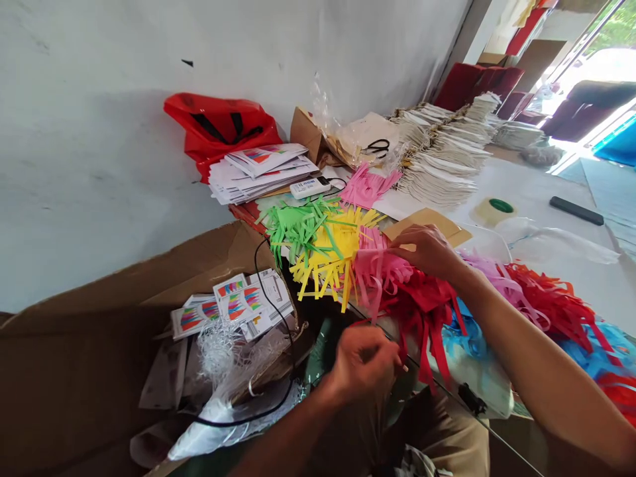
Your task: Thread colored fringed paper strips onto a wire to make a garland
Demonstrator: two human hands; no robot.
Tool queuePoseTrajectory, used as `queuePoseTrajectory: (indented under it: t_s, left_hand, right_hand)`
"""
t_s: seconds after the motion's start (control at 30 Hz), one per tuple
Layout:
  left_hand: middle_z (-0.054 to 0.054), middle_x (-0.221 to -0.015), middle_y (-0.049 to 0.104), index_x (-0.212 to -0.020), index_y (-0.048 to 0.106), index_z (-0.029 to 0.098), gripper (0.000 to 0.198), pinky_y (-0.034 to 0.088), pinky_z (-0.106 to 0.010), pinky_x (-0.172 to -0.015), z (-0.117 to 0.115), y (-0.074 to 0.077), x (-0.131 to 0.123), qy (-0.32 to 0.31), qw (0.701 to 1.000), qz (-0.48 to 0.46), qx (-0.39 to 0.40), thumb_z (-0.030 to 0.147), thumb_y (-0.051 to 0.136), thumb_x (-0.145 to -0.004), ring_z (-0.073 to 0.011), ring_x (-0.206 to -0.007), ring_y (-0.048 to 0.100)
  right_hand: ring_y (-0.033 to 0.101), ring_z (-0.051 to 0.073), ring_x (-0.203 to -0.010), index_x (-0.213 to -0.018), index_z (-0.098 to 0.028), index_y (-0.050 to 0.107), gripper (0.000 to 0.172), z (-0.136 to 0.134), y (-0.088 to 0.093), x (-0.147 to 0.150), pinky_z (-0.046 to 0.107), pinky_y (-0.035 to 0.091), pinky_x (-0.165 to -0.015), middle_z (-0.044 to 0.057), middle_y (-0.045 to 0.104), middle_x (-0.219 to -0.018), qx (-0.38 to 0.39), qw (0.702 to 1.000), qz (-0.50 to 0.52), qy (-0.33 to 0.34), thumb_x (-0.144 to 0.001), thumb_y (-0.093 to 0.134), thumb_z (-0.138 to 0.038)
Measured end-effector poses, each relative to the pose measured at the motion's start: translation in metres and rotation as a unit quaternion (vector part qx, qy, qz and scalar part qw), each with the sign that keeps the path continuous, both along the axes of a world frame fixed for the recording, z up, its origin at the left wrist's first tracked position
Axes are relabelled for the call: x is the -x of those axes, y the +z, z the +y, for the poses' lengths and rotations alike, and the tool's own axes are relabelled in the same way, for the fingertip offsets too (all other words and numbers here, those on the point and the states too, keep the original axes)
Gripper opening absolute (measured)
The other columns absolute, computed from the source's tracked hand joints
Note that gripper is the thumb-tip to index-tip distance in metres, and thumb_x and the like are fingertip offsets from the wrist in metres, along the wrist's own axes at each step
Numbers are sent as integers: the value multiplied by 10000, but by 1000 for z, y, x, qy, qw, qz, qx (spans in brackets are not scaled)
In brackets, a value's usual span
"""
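The tabletop (536, 192) runs along a wall, and coloured fringes lie across its near edge. The right hand (427, 252) is above the tabletop, close to that edge, with thumb and forefinger drawn together at the pink fringe (380, 268); the tips touch it, but whether a strip is pinched cannot be told. The left hand (366, 361) is in front of the near edge, lower down, fingers curled and the gap between them narrow; whether anything is held cannot be determined. The pink fringe lies at the near edge, strips hanging over, between the yellow fringe (338, 245) and the crimson fringe (427, 308). The green fringe (298, 225) adjoins the yellow one on the side nearer the box. Blue strips (464, 331) show beside the crimson fringe, further along the same edge. Brown paper (432, 222) lies just beyond the right hand. Further in are a tape roll (484, 211) with a green core and a dark bar (576, 211). Toward the wall stand tall stacks of white paper (442, 165); black-handled scissors (377, 147), a white device (309, 188), printed sheets (263, 165) and a red bag (223, 122) are also noted. A cardboard box (74, 351) beside the tabletop contains printed cards (243, 305).
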State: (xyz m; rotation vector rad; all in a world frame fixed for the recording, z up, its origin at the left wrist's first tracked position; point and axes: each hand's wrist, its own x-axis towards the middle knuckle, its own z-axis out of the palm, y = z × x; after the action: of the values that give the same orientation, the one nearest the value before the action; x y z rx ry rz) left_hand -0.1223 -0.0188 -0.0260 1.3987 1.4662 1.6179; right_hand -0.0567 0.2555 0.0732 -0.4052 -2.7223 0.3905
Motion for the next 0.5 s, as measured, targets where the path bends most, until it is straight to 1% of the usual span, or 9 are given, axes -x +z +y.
queuePoseTrajectory:
  t_s: [0.03,0.07,0.1,0.13,0.2,0.23,0.3,0.4,0.5]
  left_hand:
    - [-28,-720,723,-790,755,193,431,460,-244,-642,5,4,12,48,998,-43,-8,440,554,-1080,-129,-661,640]
    - [-29,-755,723,-852,768,197,404,465,-247,-652,12,9,26,118,990,-70,-27,449,554,-1085,-136,-686,642]
    - [-27,-799,725,-919,774,204,359,472,-250,-669,22,15,40,179,980,-71,-39,449,567,-1080,-140,-709,639]
    - [-26,-844,726,-979,772,209,288,483,-255,-702,33,19,54,244,967,-57,-47,426,602,-1062,-146,-743,641]
    - [-34,-944,731,-1103,766,214,174,498,-271,-778,57,26,77,326,944,5,-49,307,657,-1003,-161,-832,651]
    - [-44,-1010,738,-1128,762,214,191,502,-274,-789,69,26,86,341,939,21,-46,234,642,-981,-164,-867,657]
    - [-57,-1089,755,-1159,747,210,277,505,-274,-779,86,23,96,331,943,20,-35,130,587,-947,-172,-937,688]
    - [-63,-1130,771,-1187,729,204,360,525,-284,-812,96,10,97,300,953,-17,-21,63,540,-914,-178,-988,716]
    - [-59,-1091,776,-1185,731,199,363,549,-296,-853,91,0,92,275,961,-35,-20,60,540,-909,-172,-950,722]
  right_hand:
    - [742,242,-931,-885,-280,829,145,-1,1,-1,381,468,-886,38,828,-930,16,1000,16,0,-966,735,-355]
    - [745,241,-929,-907,-278,834,130,-2,1,-3,372,484,-872,40,830,-954,29,999,30,-4,-959,733,-342]
    - [748,242,-932,-923,-275,834,119,-3,1,-3,366,495,-864,41,830,-974,38,998,39,-12,-951,731,-327]
    - [750,244,-933,-930,-270,829,112,-4,0,-4,364,502,-862,42,828,-983,41,998,41,-23,-945,727,-314]
    - [752,249,-927,-906,-257,810,100,-5,-2,-3,369,506,-869,45,823,-971,35,998,32,-37,-935,720,-291]
    - [753,250,-927,-904,-253,801,96,-7,-4,-2,371,505,-873,47,822,-974,30,999,24,-38,-934,714,-282]
    - [755,255,-959,-993,-254,798,108,-9,-8,0,379,495,-889,52,823,-1030,23,999,13,-34,-932,710,-267]
    - [745,271,-1029,-1171,-276,776,240,-15,-13,2,401,448,-922,57,815,-1103,-5,999,-9,-36,-937,723,-271]
    - [730,267,-1003,-1047,-266,778,108,-19,-16,2,404,398,-921,56,802,-1020,-37,998,-29,-38,-954,732,-296]
